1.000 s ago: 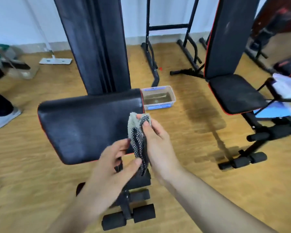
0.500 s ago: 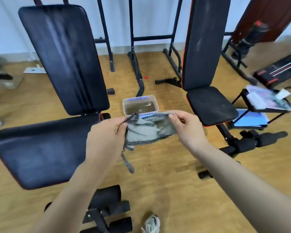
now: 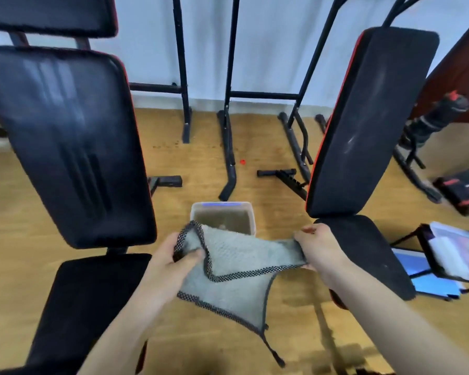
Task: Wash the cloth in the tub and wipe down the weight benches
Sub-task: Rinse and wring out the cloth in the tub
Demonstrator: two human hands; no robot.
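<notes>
- Cloth (image 3: 241,253), grey with dotted trim, hangs spread between our 2 hands, partly over the tub (image 3: 252,220).
- Our left hand (image 3: 168,261) pinches 1 corner; our right hand (image 3: 320,247) grips the opposite edge.

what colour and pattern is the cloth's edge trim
Black with white dots, around the grey cloth; clearest in the head view.

Soft, even light; a pale sheen streaks the backrest (image 3: 65,131) left of my fingers (image 3: 307,232). Everything looks slightly smeared, and the frame posts (image 3: 179,63) beyond them bow outward.
</notes>
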